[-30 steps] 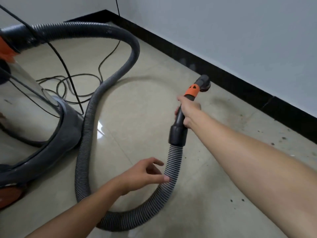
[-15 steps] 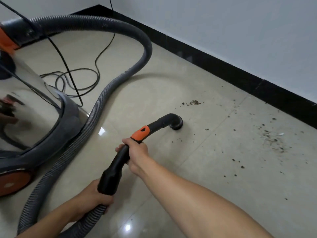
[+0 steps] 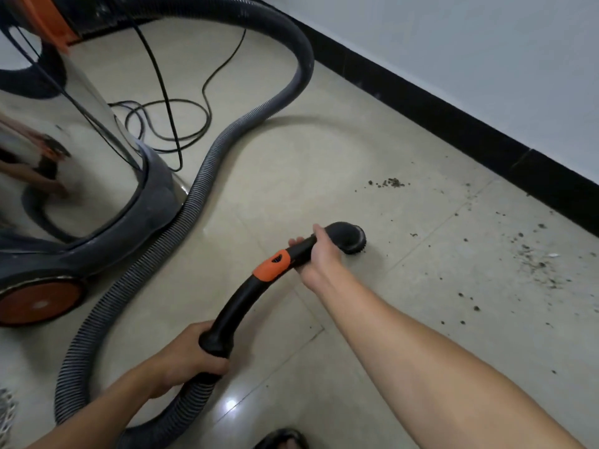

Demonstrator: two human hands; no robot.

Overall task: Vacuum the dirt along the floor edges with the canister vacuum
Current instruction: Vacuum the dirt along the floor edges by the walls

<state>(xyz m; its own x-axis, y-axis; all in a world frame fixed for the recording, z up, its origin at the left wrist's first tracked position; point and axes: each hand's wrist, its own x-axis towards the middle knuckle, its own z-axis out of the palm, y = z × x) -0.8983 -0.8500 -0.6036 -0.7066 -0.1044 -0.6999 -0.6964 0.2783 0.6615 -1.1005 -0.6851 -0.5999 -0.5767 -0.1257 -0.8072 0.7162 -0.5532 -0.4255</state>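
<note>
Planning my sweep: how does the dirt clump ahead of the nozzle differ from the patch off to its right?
The clump is small and tight, a short line of dark crumbs; the patch is far wider, thin and scattered, fine dust with a white fleck. The clump lies ahead of the nozzle, the patch to its right. Both sit on the tile near the baseboard, clear of the nozzle.

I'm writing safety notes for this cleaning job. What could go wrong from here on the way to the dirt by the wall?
1. The thin black power cord lies in loose loops beside the ribbed grey hose; dragging the hose could snag it.
2. Reaching for the scattered dark dirt near the black baseboard may tug the shiny steel canister.
3. The round black brush nozzle might scatter crumbs, not lift them.
</note>
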